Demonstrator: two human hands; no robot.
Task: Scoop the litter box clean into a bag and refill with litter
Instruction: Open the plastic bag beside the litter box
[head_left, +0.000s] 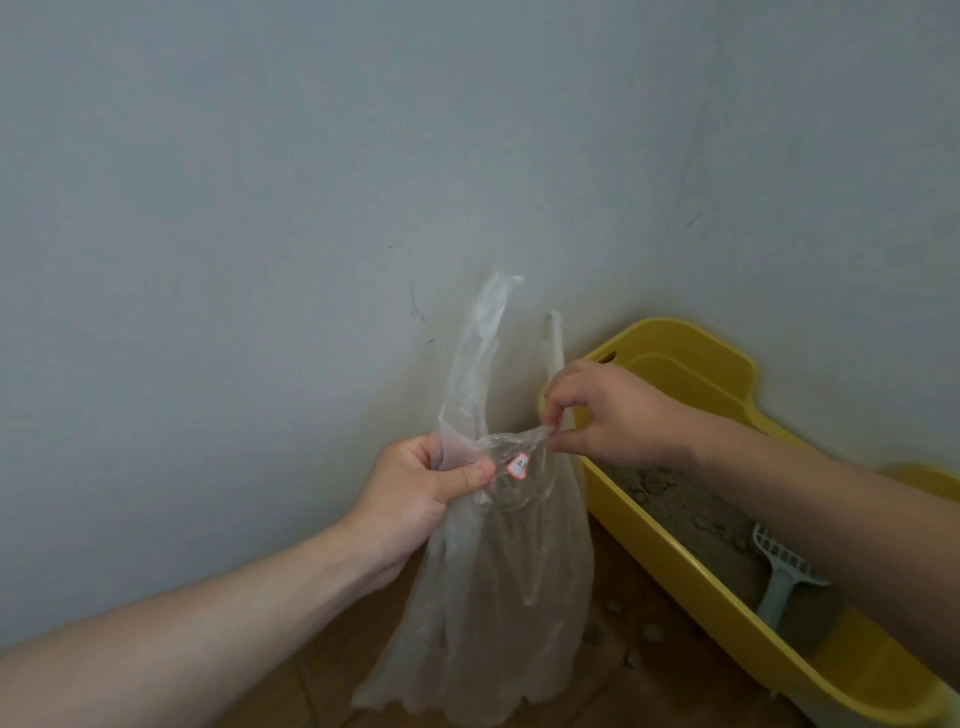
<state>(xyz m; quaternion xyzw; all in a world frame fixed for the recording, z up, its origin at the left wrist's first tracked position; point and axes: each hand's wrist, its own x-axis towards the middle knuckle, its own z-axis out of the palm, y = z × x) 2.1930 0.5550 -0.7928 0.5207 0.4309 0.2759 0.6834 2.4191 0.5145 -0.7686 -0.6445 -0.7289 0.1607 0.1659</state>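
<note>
A clear thin plastic bag (493, 597) with a small red-and-white sticker hangs in front of the wall, its two handle loops standing up. My left hand (421, 493) grips the bag's left rim between thumb and curled fingers. My right hand (597, 415) pinches the right part of the rim with thumb and fingertips, stretching the mouth sideways. To the right stands a yellow litter box (691, 566) in the room's corner, holding brownish litter (691, 509). A pale blue-grey slotted scoop (779, 577) lies in the litter, partly hidden by my right forearm.
Grey-white walls meet in a corner behind the box. The floor (649, 587) is brown tile, with a few loose litter pellets (652, 631) scattered between the bag and the box. The box's near end runs out of view at the lower right.
</note>
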